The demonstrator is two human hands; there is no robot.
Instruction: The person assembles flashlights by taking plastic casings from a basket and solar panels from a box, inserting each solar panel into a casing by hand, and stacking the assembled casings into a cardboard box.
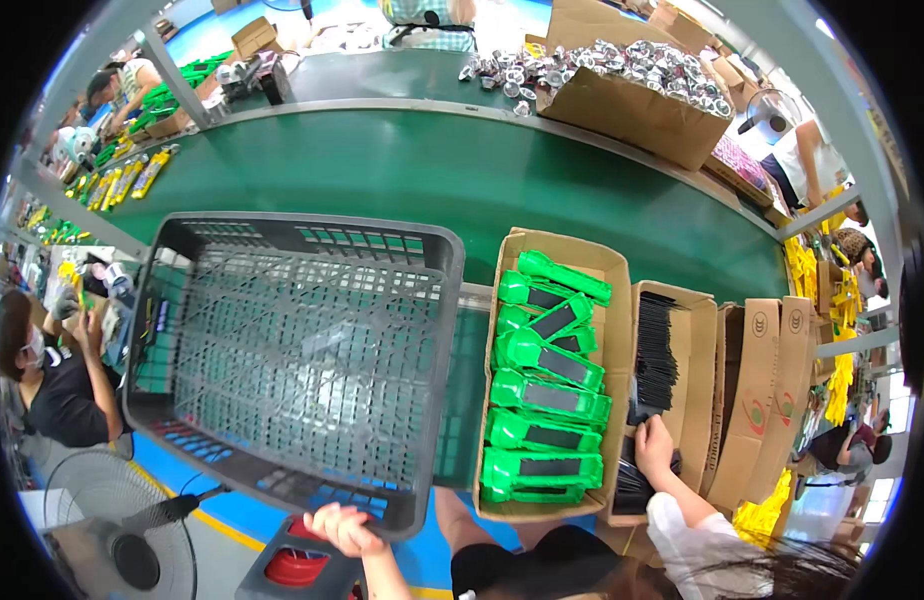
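My left hand is at the near rim of a large black plastic crate, fingers loosely bent and apart, nothing visible in them. The crate's slatted bottom shows no items. My right hand reaches into a narrow cardboard box and is closed beside a row of thin black flat pieces. Black plastic film lies under it; its fingertips are hidden. Between my hands stands a cardboard box with several bright green plastic casings, each with a dark panel.
More cardboard boxes stand at the right. Beyond the green table, a carton overflows with small silvery parts. A fan and a stool are at lower left. A co-worker sits at the left.
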